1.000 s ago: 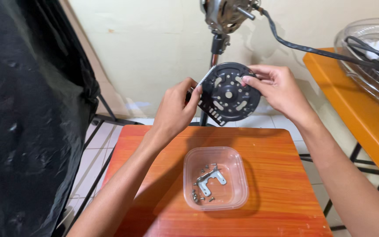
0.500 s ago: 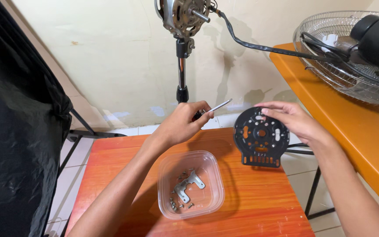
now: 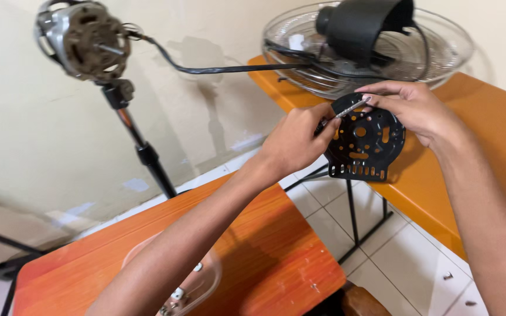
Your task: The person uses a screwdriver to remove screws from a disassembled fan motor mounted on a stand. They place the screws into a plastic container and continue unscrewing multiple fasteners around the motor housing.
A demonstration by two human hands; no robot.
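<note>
1. Between the two orange worktops, above the tiled floor (image 3: 405, 251), we are holding a round black perforated plastic plate with a flat toothed lower edge (image 3: 365, 139) in mid-air, its face turned toward us and its edge overlapping the front of the far orange worktop (image 3: 499, 129).
2. Our right hand (image 3: 418, 111) is gripping the plate at its upper right rim, fingers (image 3: 382, 89) curled over the top edge and closed on it.
3. Our left hand (image 3: 295, 140) is pinching a slim silver metal tool (image 3: 344, 111), fingers closed narrow around its near end; we cannot tell whether it is a screwdriver or a pin.
4. The tool's long axis is running up and to the right from the left hand, its tip lying at the plate's upper left rim, just below the right fingertips. The plate is sitting immediately right of the left hand, so both hands are meeting at the same top edge.
5. Behind the hands, a wire fan guard (image 3: 382, 52) with a black motor cover (image 3: 361, 26) is resting on the far worktop, and a bare grey fan motor on a black stand (image 3: 86, 41) is standing at the left, a black cable (image 3: 218, 69) running between them.
6. On the near orange worktop (image 3: 265, 257), a clear plastic tub of small metal parts (image 3: 197, 284) is lying partly hidden under our left forearm.
</note>
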